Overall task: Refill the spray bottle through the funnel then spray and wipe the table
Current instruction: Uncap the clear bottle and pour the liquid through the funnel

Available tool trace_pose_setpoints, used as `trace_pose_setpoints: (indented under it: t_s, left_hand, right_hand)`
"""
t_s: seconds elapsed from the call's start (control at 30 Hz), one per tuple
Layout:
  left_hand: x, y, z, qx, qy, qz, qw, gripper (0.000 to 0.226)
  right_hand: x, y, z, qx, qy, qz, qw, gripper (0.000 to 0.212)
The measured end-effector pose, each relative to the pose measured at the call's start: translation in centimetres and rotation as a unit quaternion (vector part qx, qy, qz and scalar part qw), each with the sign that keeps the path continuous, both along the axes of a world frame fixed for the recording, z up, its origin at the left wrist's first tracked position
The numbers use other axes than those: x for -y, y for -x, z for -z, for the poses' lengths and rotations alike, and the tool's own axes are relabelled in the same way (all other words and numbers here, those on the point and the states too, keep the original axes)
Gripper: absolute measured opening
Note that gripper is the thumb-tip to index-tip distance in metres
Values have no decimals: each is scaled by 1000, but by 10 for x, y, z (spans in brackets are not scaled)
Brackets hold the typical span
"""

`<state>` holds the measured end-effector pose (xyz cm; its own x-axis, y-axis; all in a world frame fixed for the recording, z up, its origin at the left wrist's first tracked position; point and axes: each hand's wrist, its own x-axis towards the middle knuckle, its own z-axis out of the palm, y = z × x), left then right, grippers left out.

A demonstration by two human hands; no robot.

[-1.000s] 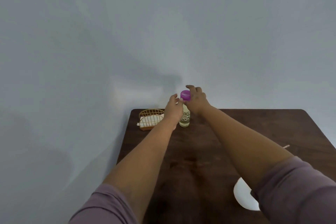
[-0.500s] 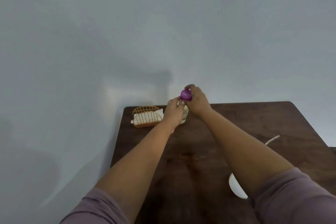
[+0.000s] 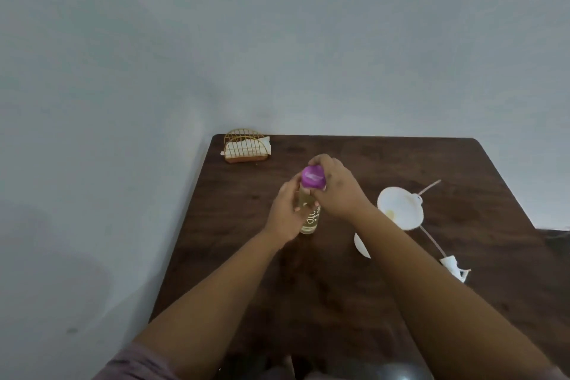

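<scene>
Dark wood table (image 3: 354,287) carries everything. My left hand (image 3: 285,213) closes its grip around the clear bottle (image 3: 310,220), upright with pale yellow liquid low inside; my right hand (image 3: 337,190) closes its grip on the purple cap (image 3: 312,176). Bottle and hands now sit nearer me than a second ago. White funnel (image 3: 401,208) lies right. Gold wire holder (image 3: 246,146) holds napkins at the far corner.

A plain room, probably in a home: a dark wooden table (image 3: 385,163) pushed into the corner of bare pale grey walls (image 3: 277,40). A gold wire napkin holder (image 3: 246,146) (white napkins in it) stands at the table's far left corner, a domestic touch.
</scene>
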<state>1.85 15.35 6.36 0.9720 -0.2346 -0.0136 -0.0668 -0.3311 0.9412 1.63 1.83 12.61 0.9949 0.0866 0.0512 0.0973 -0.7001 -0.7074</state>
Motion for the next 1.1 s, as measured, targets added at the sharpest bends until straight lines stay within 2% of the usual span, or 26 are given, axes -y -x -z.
trace_pose_setpoints:
  t_s: [0.1, 0.27, 0.37, 0.47, 0.53, 0.63, 0.7, 0.77, 0.83, 0.93, 1.03, 1.1]
  left_hand:
    - [-2, 38, 8, -11, 32, -13, 999, 58]
    - [-6, 71, 3, -22, 3, -17, 1000, 52]
    - [-9, 74, -7, -30, -23, 5, 999, 51]
    - [-9, 66, -15, -20, -60, 24, 998, 62]
    - [-8, 63, -13, -49, -40, 15, 998, 57]
    - [-10, 59, -2, -31, -70, 11, 997, 54]
    - [-13, 57, -1, -44, -79, 30, 995, 53]
    - [-14, 55, 2, -68, -90, 59, 992, 51]
    - [-15, 52, 3, -65, -113, 70, 989, 56]
    - [-17, 49, 4, -56, -135, 101, 984, 65]
    - [-17, 49, 1, -88, -107, 126, 982, 65]
    - [-18, 40, 23, -86, -106, 115, 984, 51]
  right_hand:
    - [2, 31, 8, -7, 14, -30, 999, 53]
    - [0, 62, 18, -18, -2, -41, 999, 54]
    - [-5, 69, 15, -17, 21, -44, 999, 51]
    - [-12, 70, 9, -33, 78, -55, 995, 47]
    - [-14, 67, 1, -54, 146, -58, 986, 43]
    - [-19, 62, -13, -102, 248, -67, 961, 59]
    - [-29, 61, -19, -35, 220, -19, 975, 66]
    - [-40, 65, -18, 104, 167, 27, 980, 65]
    - [-49, 68, -13, 162, 217, 53, 961, 53]
    - [-51, 74, 4, 74, 317, 77, 942, 43]
    - [-49, 71, 10, 43, 342, 91, 935, 41]
    - [-50, 65, 6, 26, 332, 82, 939, 34]
